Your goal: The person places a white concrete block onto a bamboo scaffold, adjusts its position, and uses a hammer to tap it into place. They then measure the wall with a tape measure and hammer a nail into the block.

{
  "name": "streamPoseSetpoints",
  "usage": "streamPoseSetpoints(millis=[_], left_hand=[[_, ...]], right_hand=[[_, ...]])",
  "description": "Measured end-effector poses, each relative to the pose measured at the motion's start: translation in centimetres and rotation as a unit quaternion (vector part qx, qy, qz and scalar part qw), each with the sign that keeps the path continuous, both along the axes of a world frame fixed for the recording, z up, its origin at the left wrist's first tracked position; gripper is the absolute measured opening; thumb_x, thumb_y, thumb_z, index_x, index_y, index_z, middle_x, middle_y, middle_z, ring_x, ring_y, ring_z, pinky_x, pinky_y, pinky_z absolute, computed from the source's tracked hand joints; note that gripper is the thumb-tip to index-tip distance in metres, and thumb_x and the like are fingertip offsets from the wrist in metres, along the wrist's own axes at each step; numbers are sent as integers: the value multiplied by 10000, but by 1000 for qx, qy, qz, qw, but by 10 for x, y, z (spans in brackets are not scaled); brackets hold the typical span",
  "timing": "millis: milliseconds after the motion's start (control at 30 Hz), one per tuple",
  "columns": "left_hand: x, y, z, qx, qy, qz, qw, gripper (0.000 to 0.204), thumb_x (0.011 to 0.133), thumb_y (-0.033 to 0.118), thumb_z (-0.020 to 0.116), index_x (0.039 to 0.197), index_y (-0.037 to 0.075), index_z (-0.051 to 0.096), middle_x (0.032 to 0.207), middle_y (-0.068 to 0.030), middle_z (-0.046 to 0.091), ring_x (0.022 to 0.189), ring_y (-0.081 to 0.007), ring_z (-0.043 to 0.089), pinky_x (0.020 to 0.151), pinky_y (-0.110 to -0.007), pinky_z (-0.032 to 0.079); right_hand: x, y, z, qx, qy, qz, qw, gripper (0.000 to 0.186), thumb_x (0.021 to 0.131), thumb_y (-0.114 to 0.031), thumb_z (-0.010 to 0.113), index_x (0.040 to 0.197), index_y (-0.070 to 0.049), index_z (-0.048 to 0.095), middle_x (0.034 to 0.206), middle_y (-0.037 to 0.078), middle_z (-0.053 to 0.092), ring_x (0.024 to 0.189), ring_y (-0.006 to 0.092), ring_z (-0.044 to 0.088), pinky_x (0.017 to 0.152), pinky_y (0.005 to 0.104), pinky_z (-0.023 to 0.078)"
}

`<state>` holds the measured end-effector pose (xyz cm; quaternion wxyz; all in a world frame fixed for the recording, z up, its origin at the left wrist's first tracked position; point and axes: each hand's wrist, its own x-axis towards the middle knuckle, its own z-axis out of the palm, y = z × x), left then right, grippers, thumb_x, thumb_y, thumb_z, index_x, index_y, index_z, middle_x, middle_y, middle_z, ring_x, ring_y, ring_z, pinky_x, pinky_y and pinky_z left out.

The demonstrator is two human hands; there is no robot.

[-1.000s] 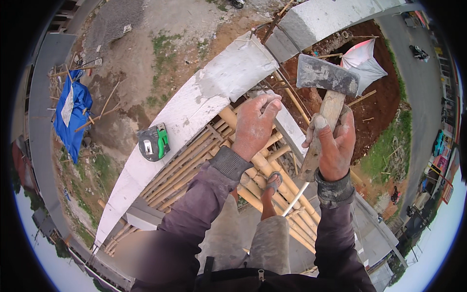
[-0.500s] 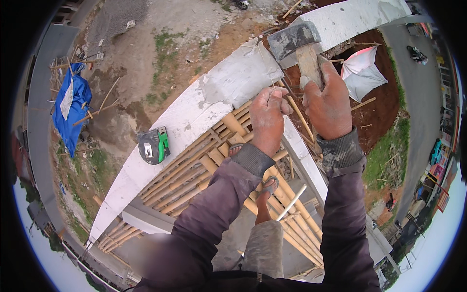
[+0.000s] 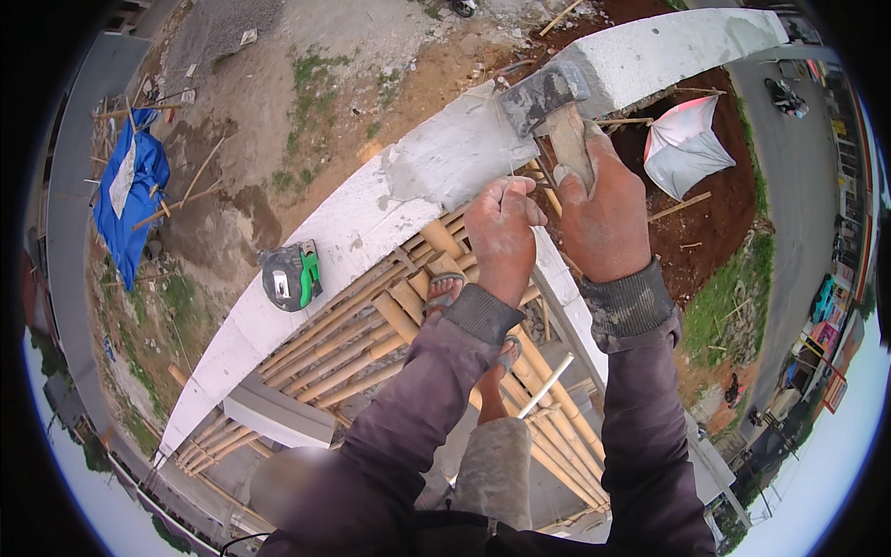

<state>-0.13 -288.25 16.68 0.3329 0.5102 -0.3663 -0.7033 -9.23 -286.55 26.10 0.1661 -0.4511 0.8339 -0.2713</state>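
Observation:
My right hand (image 3: 608, 218) is wrapped round the wooden handle of a hammer (image 3: 544, 97) with a blocky, worn grey head. The head is over the smooth grey mortar patch (image 3: 459, 148) at its right end; whether it touches is unclear. Just left of the handle, my left hand (image 3: 501, 237) is closed in a pinch at the near edge of the white wall top (image 3: 348, 215). A thin sliver shows above its fingertips, too small to name. A green and black tape measure (image 3: 291, 276) lies on the wall top further left.
Below the curved wall, bamboo poles (image 3: 348, 348) form a scaffold, with my sandalled foot (image 3: 444, 292) on it. Beyond the wall, the ground lies far below. A blue tarp (image 3: 130, 200) hangs at left, a pale tarp (image 3: 687, 148) at right above red soil.
My right hand has moved left and slightly down, bringing the hammer head closer to the mortar patch. My left hand has shifted slightly left, still pinched.

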Motion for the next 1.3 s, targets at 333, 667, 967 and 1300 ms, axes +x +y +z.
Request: streamPoseSetpoints(millis=[333, 667, 967, 1300], left_hand=[[-4, 0, -6, 6, 31, 8, 999, 244, 1000, 143, 517, 949, -57, 648, 626, -31, 545, 563, -118, 534, 572, -283, 465], [-2, 0, -8, 3, 21, 3, 1000, 246, 992, 147, 526, 929, -52, 656, 623, -30, 545, 568, -114, 532, 574, -284, 466], [-1, 0, -8, -15, -1, -12, 1000, 269, 998, 172, 527, 929, -54, 656, 624, -32, 555, 571, -121, 550, 584, -294, 474], [-1, 1, -11, -14, 1, -3, 1000, 263, 1001, 172, 534, 930, -47, 661, 625, -32, 560, 577, -123, 563, 592, -291, 485]], right_hand=[[-3, 3, -6, 28, -16, -14, 999, 436, 875, -29, 563, 1274, 140, 516, 1095, 326, 647, 1054, 443, 653, 909, 434, 506], [-17, 2, -8, 28, -42, -45, 998, 434, 858, -33, 570, 1262, 121, 540, 1088, 319, 648, 1029, 429, 664, 894, 419, 513], [-21, 3, -23, 0, -92, -67, 994, 420, 847, -48, 585, 1231, 120, 561, 1045, 281, 666, 967, 379, 680, 862, 391, 514], [-22, 0, -20, -30, -65, -41, 997, 319, 846, -74, 590, 1110, 105, 580, 946, 341, 644, 942, 500, 642, 793, 498, 507]])
